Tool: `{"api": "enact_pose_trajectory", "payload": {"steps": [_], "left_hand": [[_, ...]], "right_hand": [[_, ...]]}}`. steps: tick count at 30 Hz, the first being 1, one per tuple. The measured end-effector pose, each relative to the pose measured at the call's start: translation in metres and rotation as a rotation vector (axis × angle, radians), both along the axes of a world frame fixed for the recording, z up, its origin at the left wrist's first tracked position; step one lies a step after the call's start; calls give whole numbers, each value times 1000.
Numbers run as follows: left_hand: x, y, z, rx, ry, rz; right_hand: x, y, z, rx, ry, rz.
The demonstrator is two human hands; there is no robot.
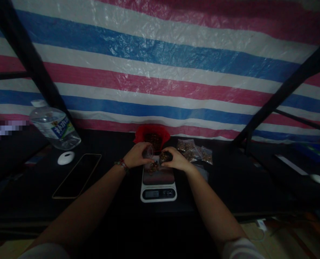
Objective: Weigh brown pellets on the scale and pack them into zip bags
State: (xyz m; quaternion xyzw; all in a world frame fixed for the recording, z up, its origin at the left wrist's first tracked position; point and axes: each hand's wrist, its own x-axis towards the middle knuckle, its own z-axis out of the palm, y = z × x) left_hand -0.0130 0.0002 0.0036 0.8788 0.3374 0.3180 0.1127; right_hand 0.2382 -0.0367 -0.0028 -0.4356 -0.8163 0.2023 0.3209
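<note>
A small white kitchen scale (pixel 158 194) stands on the dark table in front of me. My left hand (pixel 136 155) is closed on a small clear bag (pixel 148 152) held over the scale's pan. My right hand (pixel 174 159) is closed on a clump of brown dried bits (pixel 165 157) beside the bag's mouth. A few brown bits (pixel 153 167) lie on the pan under my hands. Behind them sits a red bowl (pixel 152 133) holding more of the brown stuff.
Filled clear bags (pixel 194 151) lie right of the bowl. A dark phone (pixel 77 175), a white round lid (pixel 66 158) and a water bottle (pixel 54 127) are at the left. A striped tarp (pixel 160 72) hangs behind, with black poles (pixel 27 57) on both sides.
</note>
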Motion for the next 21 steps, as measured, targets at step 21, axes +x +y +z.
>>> {"api": "enact_pose_trajectory", "payload": {"steps": [21], "left_hand": [[18,-20,12,29,100,50]], "right_hand": [[-23,-9,6,86,257,-13]]}}
